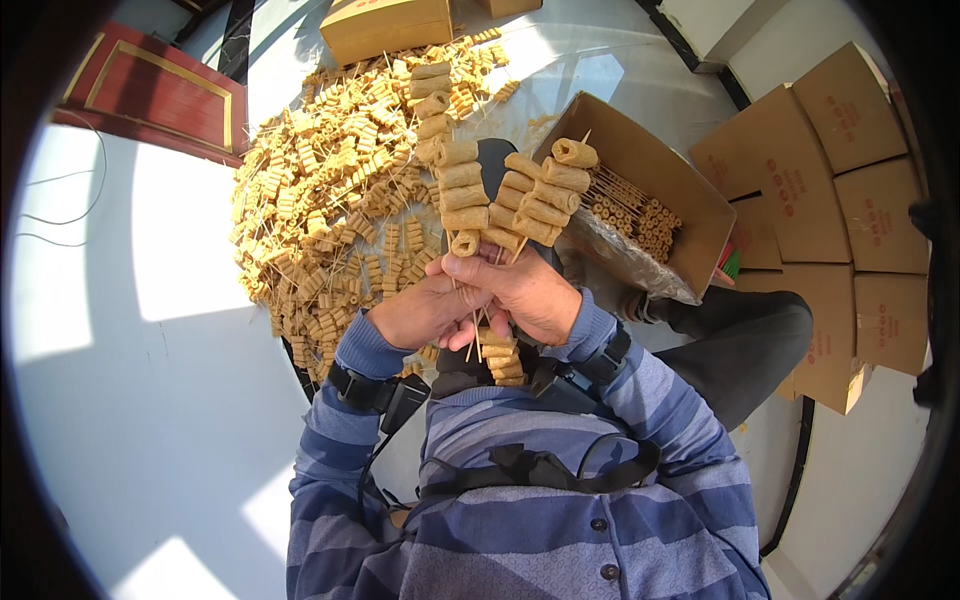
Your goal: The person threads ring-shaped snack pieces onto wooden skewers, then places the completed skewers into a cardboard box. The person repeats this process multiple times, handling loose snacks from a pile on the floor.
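Both hands meet in front of my lap around a bunch of wooden skewers threaded with golden-brown, hollow fried rolls. My right hand [540, 300] is closed on the sticks just below the rolls. Its skewers [545, 200] fan up and to the right. My left hand [422, 308] is closed at the same bunch, its fingers partly hidden by the right. Upright above it stand the left skewers [461, 185], and bare stick ends poke out below the hands. Lower down, against my lap, another skewer of rolls [503, 360] shows; how it is held is hidden.
A large heap of loose roll skewers [320, 200] covers the floor at the left. To the right stands an open cardboard box [700, 225] lined with clear plastic, with packed skewers inside. Closed cartons [820, 200] are stacked far right; another carton [388, 28] stands behind the heap.
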Demonstrator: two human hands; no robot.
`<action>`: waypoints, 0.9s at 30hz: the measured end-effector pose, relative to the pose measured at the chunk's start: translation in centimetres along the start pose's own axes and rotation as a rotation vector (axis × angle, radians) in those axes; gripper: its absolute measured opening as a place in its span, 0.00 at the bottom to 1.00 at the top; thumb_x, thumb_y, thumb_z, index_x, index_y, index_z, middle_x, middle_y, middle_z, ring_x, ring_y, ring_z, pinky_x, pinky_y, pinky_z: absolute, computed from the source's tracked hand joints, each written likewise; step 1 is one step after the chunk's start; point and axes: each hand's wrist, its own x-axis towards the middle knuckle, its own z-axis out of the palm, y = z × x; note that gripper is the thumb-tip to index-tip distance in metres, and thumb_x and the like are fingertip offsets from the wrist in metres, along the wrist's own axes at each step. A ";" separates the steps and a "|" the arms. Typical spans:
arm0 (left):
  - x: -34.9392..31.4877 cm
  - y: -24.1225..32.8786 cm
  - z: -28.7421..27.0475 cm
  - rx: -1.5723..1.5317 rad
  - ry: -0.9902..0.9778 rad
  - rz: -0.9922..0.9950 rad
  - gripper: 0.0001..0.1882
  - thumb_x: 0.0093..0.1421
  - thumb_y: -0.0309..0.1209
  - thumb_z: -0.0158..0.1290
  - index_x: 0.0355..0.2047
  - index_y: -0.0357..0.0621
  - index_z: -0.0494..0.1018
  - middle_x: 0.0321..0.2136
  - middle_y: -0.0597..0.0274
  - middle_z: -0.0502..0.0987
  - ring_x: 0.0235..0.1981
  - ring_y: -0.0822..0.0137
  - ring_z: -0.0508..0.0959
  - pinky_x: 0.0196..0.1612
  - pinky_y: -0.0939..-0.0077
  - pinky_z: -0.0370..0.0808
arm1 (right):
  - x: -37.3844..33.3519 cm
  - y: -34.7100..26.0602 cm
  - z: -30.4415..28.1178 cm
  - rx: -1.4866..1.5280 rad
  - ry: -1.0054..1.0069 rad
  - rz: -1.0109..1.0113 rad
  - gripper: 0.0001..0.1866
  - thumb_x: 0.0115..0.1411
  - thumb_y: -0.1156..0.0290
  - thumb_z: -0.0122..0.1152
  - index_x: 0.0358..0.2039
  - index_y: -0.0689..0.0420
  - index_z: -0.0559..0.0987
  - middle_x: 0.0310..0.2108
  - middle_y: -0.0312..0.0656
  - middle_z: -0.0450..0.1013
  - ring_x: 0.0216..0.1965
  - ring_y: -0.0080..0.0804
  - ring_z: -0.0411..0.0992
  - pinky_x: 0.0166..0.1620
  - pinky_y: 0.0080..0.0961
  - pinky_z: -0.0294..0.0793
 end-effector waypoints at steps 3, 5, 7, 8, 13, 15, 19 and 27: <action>0.5 -0.4 0.8 -0.089 0.022 0.021 0.16 0.72 0.39 0.49 0.50 0.38 0.70 0.32 0.63 0.77 0.20 0.79 0.69 0.21 0.86 0.63 | -0.5 -0.5 -0.3 0.075 0.036 -0.029 0.18 0.69 0.61 0.58 0.49 0.63 0.70 0.39 0.45 0.76 0.31 0.38 0.80 0.25 0.29 0.84; 0.8 -0.8 1.5 -0.233 -0.004 0.129 0.16 0.72 0.39 0.50 0.49 0.38 0.72 0.31 0.66 0.75 0.19 0.79 0.68 0.21 0.86 0.63 | -0.5 -0.4 -0.3 0.106 0.058 -0.109 0.20 0.68 0.60 0.57 0.50 0.64 0.68 0.36 0.43 0.75 0.34 0.37 0.80 0.18 0.25 0.80; 0.7 -1.0 1.7 -0.213 0.022 0.006 0.17 0.71 0.40 0.51 0.49 0.38 0.74 0.26 0.71 0.72 0.19 0.81 0.66 0.22 0.87 0.62 | -0.2 -0.6 -0.8 0.076 0.101 -0.169 0.14 0.70 0.62 0.56 0.47 0.61 0.72 0.33 0.39 0.74 0.38 0.29 0.76 0.34 0.27 0.82; 0.7 -1.1 1.9 -0.206 0.031 -0.021 0.17 0.71 0.40 0.51 0.49 0.38 0.74 0.24 0.72 0.71 0.20 0.81 0.66 0.22 0.87 0.62 | 0.2 -0.9 -1.1 0.046 0.114 -0.218 0.13 0.70 0.63 0.55 0.47 0.60 0.73 0.33 0.38 0.75 0.38 0.28 0.76 0.40 0.29 0.82; 0.5 -1.5 2.6 -0.007 0.003 -0.044 0.19 0.71 0.44 0.50 0.49 0.40 0.73 0.21 0.74 0.70 0.20 0.83 0.67 0.21 0.87 0.62 | -0.1 -2.2 -2.3 0.112 0.099 -0.338 0.11 0.71 0.66 0.54 0.47 0.59 0.75 0.29 0.32 0.71 0.35 0.22 0.73 0.48 0.31 0.79; 0.8 -1.8 3.1 -0.071 -0.045 -0.028 0.19 0.69 0.42 0.55 0.49 0.38 0.72 0.30 0.70 0.75 0.28 0.81 0.72 0.30 0.85 0.69 | -0.4 -2.7 -2.4 0.136 0.103 -0.353 0.10 0.71 0.66 0.54 0.47 0.59 0.75 0.29 0.32 0.70 0.34 0.21 0.73 0.48 0.32 0.79; 1.3 -2.3 4.8 -0.111 -0.004 0.000 0.17 0.66 0.35 0.60 0.48 0.37 0.72 0.40 0.66 0.78 0.41 0.77 0.77 0.46 0.80 0.75 | -1.3 -5.1 -3.6 0.124 0.127 -0.429 0.10 0.71 0.66 0.55 0.45 0.59 0.75 0.29 0.32 0.70 0.33 0.23 0.73 0.48 0.32 0.80; -1.1 1.9 3.3 0.700 0.305 0.116 0.13 0.61 0.35 0.62 0.40 0.41 0.74 0.30 0.61 0.75 0.32 0.68 0.78 0.37 0.70 0.74 | -8.4 -13.1 -8.9 -0.706 0.316 -0.322 0.15 0.75 0.61 0.46 0.40 0.60 0.75 0.38 0.42 0.77 0.42 0.32 0.76 0.52 0.31 0.76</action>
